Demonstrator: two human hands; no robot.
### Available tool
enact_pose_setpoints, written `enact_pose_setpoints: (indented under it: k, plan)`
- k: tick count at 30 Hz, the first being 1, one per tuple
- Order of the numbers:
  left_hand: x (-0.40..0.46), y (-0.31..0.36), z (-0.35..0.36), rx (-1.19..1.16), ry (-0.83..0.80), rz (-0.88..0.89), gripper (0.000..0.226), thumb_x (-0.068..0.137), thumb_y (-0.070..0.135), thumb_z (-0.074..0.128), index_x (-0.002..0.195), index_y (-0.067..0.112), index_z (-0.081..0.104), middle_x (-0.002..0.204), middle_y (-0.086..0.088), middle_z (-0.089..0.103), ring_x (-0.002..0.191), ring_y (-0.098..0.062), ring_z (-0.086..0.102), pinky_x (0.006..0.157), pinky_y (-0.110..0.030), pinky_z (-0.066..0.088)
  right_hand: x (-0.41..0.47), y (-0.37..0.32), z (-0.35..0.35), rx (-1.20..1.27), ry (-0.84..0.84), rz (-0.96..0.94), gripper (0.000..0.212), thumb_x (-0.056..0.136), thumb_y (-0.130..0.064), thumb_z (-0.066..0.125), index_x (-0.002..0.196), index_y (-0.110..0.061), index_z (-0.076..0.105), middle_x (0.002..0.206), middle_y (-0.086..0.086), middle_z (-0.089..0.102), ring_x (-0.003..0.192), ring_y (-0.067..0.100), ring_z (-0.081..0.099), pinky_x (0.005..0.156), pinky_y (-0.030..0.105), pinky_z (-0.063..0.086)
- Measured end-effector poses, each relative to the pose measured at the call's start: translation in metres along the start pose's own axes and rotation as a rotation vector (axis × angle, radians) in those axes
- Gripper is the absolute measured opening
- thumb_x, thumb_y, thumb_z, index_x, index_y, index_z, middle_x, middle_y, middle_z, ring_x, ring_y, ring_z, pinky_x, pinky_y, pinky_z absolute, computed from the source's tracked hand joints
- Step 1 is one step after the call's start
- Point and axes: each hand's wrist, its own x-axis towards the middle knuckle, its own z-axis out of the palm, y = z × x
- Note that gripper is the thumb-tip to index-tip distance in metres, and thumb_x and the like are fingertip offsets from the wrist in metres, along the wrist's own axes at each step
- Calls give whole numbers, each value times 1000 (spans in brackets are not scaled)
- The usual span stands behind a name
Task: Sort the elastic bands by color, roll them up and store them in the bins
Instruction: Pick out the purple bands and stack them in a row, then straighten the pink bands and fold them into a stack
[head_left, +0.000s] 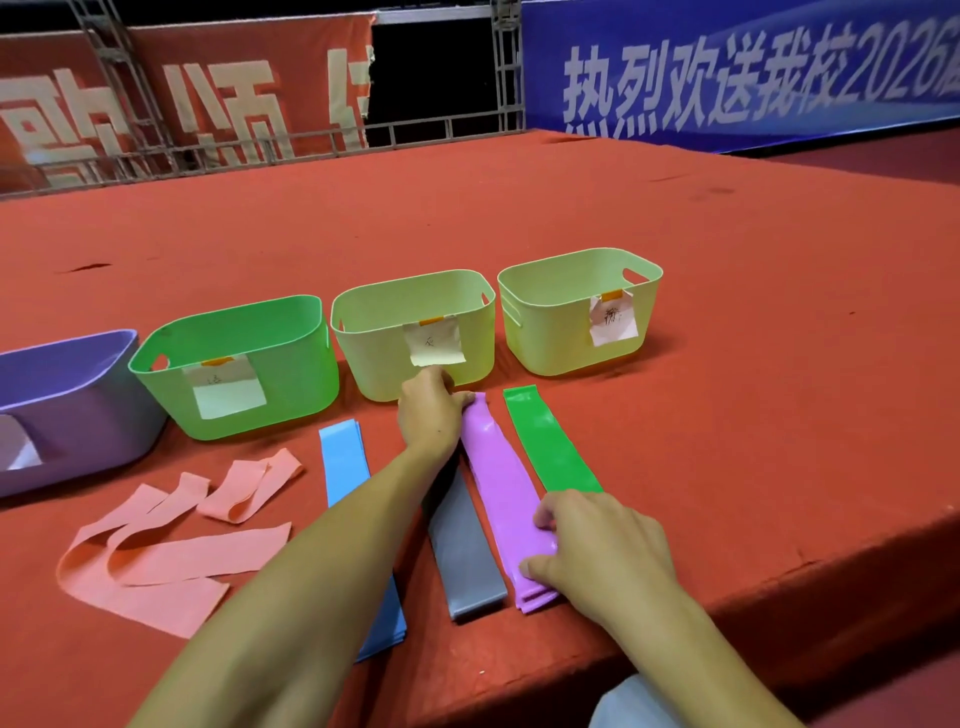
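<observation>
Purple band (506, 493) lies flat on the bench (727, 364), long axis running away from you toward the bins and leaning a little left at the far end. It sits between the grey band (467, 561) on its left and the green band (550, 441) on its right, all three roughly parallel.

Your hands hold it at both ends. Left hand (428, 410) is at the far end, fingers curled down over the tip, just in front of the middle pale bin (363, 332). Right hand (592, 545) is at the near end, thumb and fingertips pinching the band's right edge close to the bench's front edge.

My read: rolling would go along that long axis, and your right hand is the nearer one to start the roll from the near end.

Further out: blue band (343, 457) left of your left forearm, loose pink bands (171, 561) beyond it. Green bin (291, 364), right pale bin (545, 327) and purple bin (78, 415) form the row behind, each with a paper label.
</observation>
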Motion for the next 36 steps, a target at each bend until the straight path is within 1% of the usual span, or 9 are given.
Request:
enact_pose_setpoints:
  k: [3,6,10,14,19,24,27,30,36]
  plan:
    - [-5,2,-2,23,8,33,28,90,30,84,103,8,75,100,-10,75,93,-32,69,75,-35,51,-2,-3,-2,-62,11,13,50,85,-64,72,125,-35,63,127,-7,65,120,22,65,92,35,49]
    - [-7,1,-5,37,-20,51,18,90,21,77,106,11,78,104,-11,78,99,-34,71,85,-39,57,-3,1,-4,-29,-6,47,51,82,-67,73,125,-41,63,125,-5,54,115,22,67,93,34,48]
    - [-12,-4,-12,-35,-127,67,26,83,7,72,107,11,81,105,-8,81,100,-27,74,92,-37,60,1,8,-4,70,-43,61,50,75,-66,79,116,-42,65,111,-13,53,114,17,64,83,34,42]
    - [-21,-3,-20,-65,-167,106,32,83,6,72,113,10,81,109,-4,80,100,-22,73,88,-30,58,4,14,-3,153,-48,44,49,71,-65,82,110,-40,65,111,-16,59,111,12,63,81,33,42]
    - [-36,2,-40,-146,-149,211,22,88,10,73,108,12,82,102,-2,80,87,-16,72,69,-16,51,7,15,0,240,7,-4,42,77,-64,78,109,-39,66,110,-18,59,107,7,62,89,33,49]
    - [-54,-3,-80,-296,-189,291,15,91,9,77,104,15,82,100,7,81,94,-4,75,82,-21,60,8,-4,1,387,163,-170,23,87,-53,77,105,-41,67,107,-20,63,85,-8,58,84,29,51]
    - [-69,-10,-115,-401,-160,320,13,93,5,76,102,14,82,97,8,82,92,-5,77,84,-24,61,7,-31,3,476,256,-282,16,91,-43,77,102,-38,67,106,-19,65,69,1,63,76,30,52]
    - [-82,-19,-156,-464,-106,328,14,93,4,76,101,15,82,97,8,82,93,-8,78,84,-28,62,8,-68,4,533,307,-391,15,92,-37,78,102,-36,67,106,-19,66,70,10,66,73,29,55]
    - [-101,-68,-229,-472,7,311,15,97,6,74,103,17,81,101,9,82,98,-13,77,83,-30,61,18,-146,17,558,243,-551,13,94,-37,73,105,-32,69,104,-17,69,75,9,65,77,27,53]
